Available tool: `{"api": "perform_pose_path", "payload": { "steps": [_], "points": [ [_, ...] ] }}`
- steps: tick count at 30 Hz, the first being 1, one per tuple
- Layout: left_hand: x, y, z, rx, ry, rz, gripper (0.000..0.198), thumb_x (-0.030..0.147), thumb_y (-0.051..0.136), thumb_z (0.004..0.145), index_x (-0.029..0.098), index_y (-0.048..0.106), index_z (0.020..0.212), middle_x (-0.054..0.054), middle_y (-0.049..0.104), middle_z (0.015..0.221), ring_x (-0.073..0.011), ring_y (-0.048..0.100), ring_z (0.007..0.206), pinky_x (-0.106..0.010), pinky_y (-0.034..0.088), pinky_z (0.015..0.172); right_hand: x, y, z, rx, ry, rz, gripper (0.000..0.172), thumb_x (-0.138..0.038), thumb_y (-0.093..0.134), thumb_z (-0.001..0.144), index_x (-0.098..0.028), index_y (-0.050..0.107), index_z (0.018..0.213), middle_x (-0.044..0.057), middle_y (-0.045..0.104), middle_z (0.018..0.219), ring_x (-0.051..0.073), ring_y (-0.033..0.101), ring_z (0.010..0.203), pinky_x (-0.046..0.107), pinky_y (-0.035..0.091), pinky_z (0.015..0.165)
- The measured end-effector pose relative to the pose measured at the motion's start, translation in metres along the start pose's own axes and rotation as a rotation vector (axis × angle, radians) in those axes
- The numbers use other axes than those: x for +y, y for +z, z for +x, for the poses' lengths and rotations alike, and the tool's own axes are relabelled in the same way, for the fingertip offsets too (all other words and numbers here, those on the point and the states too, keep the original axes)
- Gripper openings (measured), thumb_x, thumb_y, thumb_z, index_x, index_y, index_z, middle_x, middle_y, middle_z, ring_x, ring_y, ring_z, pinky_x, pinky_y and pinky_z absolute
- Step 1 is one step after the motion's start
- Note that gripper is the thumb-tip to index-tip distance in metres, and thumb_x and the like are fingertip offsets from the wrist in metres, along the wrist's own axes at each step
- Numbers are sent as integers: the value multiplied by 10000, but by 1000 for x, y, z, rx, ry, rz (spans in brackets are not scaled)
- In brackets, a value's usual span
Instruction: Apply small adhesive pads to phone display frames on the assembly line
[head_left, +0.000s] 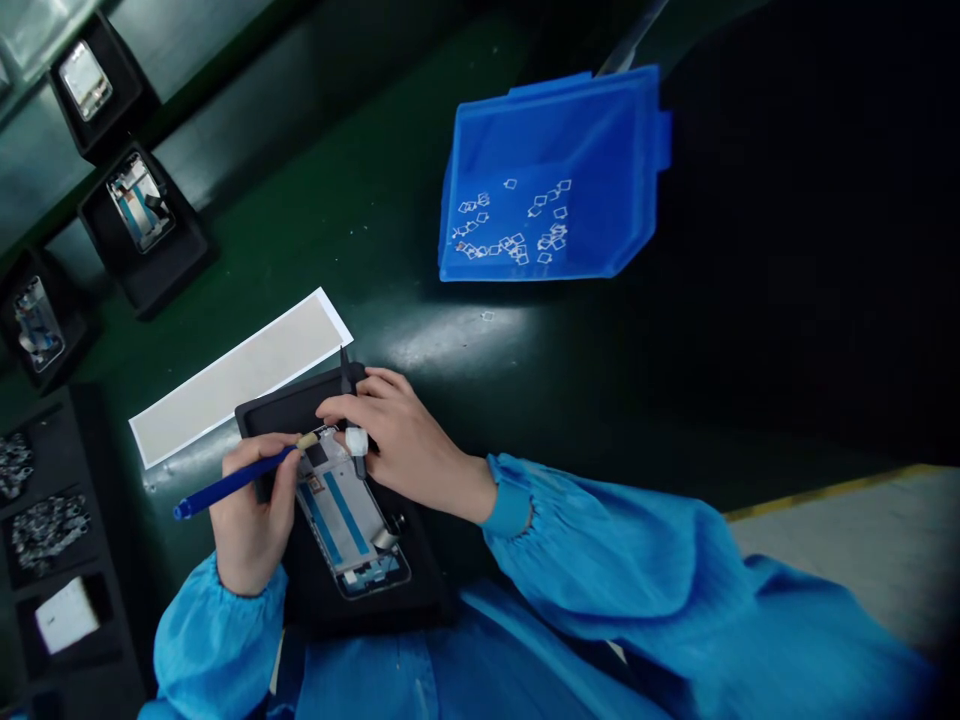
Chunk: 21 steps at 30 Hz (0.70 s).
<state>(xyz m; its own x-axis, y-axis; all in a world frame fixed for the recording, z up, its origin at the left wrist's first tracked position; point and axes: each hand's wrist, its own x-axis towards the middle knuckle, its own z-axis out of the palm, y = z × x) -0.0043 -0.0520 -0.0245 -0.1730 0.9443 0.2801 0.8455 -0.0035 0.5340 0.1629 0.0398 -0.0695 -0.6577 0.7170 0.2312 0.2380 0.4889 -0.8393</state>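
Observation:
A phone frame (pixel 349 520) lies in a black holder (pixel 285 410) on the green bench in front of me. My left hand (pixel 251 510) is closed around a blue stick tool (pixel 225 487), its pale tip touching the frame's top end. My right hand (pixel 394 430) is closed on black tweezers (pixel 347 380), with a white cot on one fingertip, pressing at the same top end of the frame. Both sleeves are blue.
A blue plastic tray (pixel 600 130) with several small metal square parts sits at the back. A pale strip of sheet (pixel 240 375) lies left of the holder. More black holders with phone frames (pixel 139 205) line the far left. A black compartment tray (pixel 52 540) holds small parts.

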Motion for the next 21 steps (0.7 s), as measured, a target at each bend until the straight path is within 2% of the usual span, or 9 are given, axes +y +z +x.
{"api": "perform_pose_path", "payload": {
  "steps": [6, 13, 18, 21],
  "points": [
    [5, 1, 3, -22, 62, 73, 124, 170, 633, 886, 203, 545, 967, -15, 701, 895, -165, 714, 838, -280, 577, 714, 0, 0, -1, -31, 32, -17, 322, -33, 531, 860, -219, 590, 1117, 39, 672, 970, 218, 575, 922, 463, 349, 1071],
    [11, -2, 8, -126, 151, 176, 110, 175, 629, 899, 211, 554, 971, -10, 687, 899, -146, 699, 826, -250, 547, 722, 0, -1, -1, -41, 39, -20, 330, -29, 525, 858, -218, 596, 1119, 47, 661, 966, 222, 578, 935, 474, 346, 1079],
    [5, 0, 6, -130, 99, 92, 81, 179, 643, 891, 207, 581, 936, -9, 691, 899, -142, 701, 854, -242, 557, 752, 0, -1, -1, -20, 10, -16, 323, -10, 542, 837, -186, 600, 1102, 54, 671, 948, 220, 571, 913, 457, 343, 1078],
    [-1, 6, 3, -33, -64, -35, 64, 191, 656, 879, 200, 606, 918, -15, 700, 891, -154, 712, 845, -257, 577, 728, 0, 0, -1, -10, 1, 1, 321, -9, 540, 840, -197, 590, 1094, 35, 685, 946, 218, 569, 907, 465, 341, 1079]
  ]
}}
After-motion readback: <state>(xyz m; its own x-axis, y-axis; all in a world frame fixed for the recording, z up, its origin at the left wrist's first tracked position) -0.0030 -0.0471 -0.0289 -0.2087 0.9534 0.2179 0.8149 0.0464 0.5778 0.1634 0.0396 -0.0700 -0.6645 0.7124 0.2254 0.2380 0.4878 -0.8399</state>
